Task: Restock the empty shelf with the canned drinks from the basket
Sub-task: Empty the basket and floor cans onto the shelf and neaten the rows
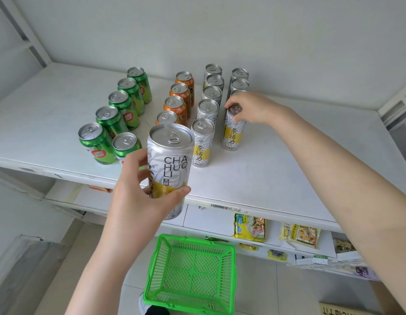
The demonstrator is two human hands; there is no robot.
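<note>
A white shelf (277,169) is seen from above, with canned drinks set upright on it in rows running from front to back. At the left, a row of green cans (123,103) is noted, with one further green can (126,145) set just beside the front one. A row of orange cans (178,96) stands in the middle. To its right, a row of silver-and-yellow cans (207,110) is arranged, and further right a second, shorter row of the same kind (239,81) is placed toward the back wall.

The right hand (249,108) is closed from above over the top of a silver-and-yellow can (232,135), which stands on the shelf at the front of that shorter row. The can's lid is partly covered by the fingers (237,118).

The left hand (140,192) is wrapped around the lower body of another silver-and-yellow can (169,160), held upright in front of the shelf edge and clear of the shelf. The lettering "CHA HUO LI" is legible on it.

A green basket (190,273) is seen on the floor below, between the forearms; no cans are visible inside it. Packets of noodles (249,227) are observed on a lower shelf (222,221).
</note>
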